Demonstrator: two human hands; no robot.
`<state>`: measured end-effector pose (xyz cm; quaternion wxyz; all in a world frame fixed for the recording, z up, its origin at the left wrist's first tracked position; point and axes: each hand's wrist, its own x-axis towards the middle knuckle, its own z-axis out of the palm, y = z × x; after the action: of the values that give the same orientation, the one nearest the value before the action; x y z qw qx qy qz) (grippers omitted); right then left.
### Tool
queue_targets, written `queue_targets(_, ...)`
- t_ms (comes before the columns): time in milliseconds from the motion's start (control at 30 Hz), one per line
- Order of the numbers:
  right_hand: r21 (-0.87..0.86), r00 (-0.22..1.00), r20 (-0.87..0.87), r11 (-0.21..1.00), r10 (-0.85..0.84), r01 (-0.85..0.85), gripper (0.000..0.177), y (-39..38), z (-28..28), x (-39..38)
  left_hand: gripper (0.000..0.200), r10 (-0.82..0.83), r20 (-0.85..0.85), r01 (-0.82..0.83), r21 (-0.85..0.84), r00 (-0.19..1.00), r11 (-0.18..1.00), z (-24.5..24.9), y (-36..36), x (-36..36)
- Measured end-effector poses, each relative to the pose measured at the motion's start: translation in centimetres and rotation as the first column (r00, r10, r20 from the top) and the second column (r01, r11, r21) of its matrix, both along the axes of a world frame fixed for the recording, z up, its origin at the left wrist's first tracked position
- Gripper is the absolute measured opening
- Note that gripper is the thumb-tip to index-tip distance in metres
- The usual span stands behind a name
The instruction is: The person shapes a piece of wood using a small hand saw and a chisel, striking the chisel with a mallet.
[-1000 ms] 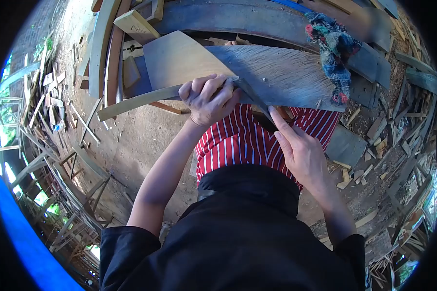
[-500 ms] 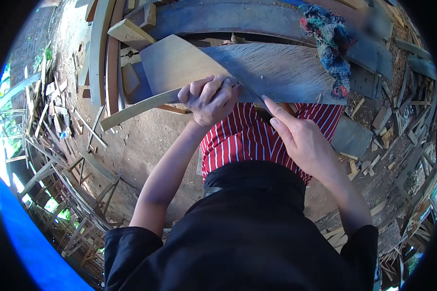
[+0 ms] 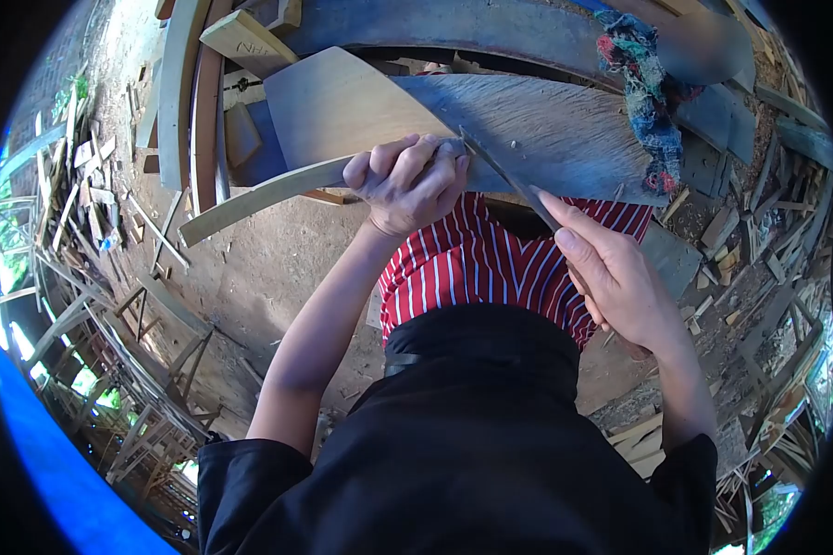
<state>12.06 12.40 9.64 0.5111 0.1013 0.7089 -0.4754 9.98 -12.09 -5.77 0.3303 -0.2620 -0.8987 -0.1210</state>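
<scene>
My left hand point(image 3: 409, 183) is closed around a curved wooden strip point(image 3: 259, 197), close to its right end, which just shows past my fingers. The strip bows out to the left above the ground. In my right hand point(image 3: 615, 273) is a long, narrow, dark metal file point(image 3: 507, 176), gripped at its near end with the index finger stretched along it. Its far tip slants up and left to beside the strip's end. Under both lies a wide wooden board point(image 3: 537, 129), with a pale, flat, curved-edged wooden panel point(image 3: 352, 106) at its left.
A ragged multicoloured cloth point(image 3: 646, 102) hangs over the board's right side. Long curved planks point(image 3: 183, 102) stand at the left, near a marked wood block point(image 3: 248, 44). Wood scraps point(image 3: 88, 176) litter the ground on both sides.
My right hand has drawn back down and right, so more of the file shows. My left hand still grips the strip, shifted only slightly. The whole view has moved a little.
</scene>
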Motion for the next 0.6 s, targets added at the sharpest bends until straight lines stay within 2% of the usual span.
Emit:
queue_targets(367,0.019,0.998,0.067,1.000,0.015,-0.016,0.045,-0.6,3.0,-0.4,0.021,0.019,-0.009,-0.018,0.062,1.000,0.998,0.4,0.4,0.1)
queue_targets(433,-0.230,0.949,0.203,0.930,-0.243,0.287,0.046,-0.3,4.2,-0.5,0.019,-0.001,0.014,0.000,0.073,1.000,0.997,0.5,0.3,0.1)
queue_targets(500,-0.350,0.931,0.252,0.872,-0.264,0.342,0.047,0.0,5.5,-1.4,0.019,-0.003,0.022,0.001,0.086,1.000,0.996,0.6,0.2,0.2)
queue_targets(567,-0.383,0.916,0.262,0.838,-0.305,0.388,0.051,0.2,5.8,-2.2,0.019,-0.011,0.027,0.009,0.096,1.000,0.995,0.6,0.2,0.3)
queue_targets(600,-0.417,0.868,0.341,0.769,-0.362,0.485,0.055,0.1,5.6,-2.5,0.019,-0.017,0.029,0.013,0.109,0.999,0.994,0.6,0.2,0.3)
